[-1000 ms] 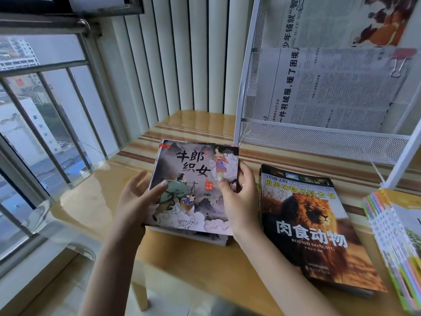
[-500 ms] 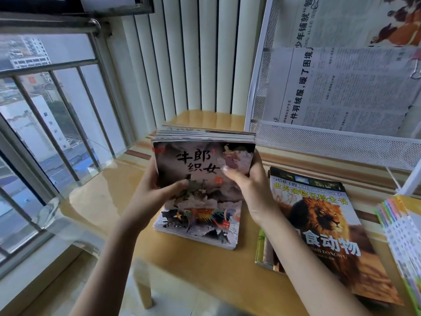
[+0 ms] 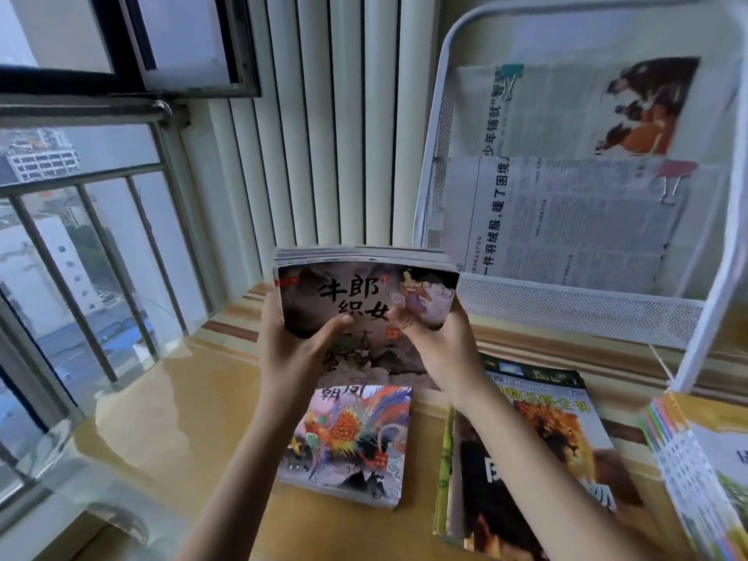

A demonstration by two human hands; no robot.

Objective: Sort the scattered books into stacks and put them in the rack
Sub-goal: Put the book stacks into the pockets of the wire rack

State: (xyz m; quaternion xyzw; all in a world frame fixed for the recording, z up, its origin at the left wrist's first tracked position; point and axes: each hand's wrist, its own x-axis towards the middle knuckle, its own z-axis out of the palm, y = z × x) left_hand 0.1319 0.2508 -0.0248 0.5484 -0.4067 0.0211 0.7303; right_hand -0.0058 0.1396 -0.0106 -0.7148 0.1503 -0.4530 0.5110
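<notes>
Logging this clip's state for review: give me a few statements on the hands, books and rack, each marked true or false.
1. Both hands hold a stack of picture books raised off the table. True: left hand, right hand.
2. The rack is empty. False: clipped newspapers sit in it.
3. A phoenix-cover book lies on the table below the raised stack. True.
4. The lion-cover book is in the rack. False: it lies on the table, right of the phoenix-cover book.
5. The left hand is idle. False: it grips the stack.
</notes>
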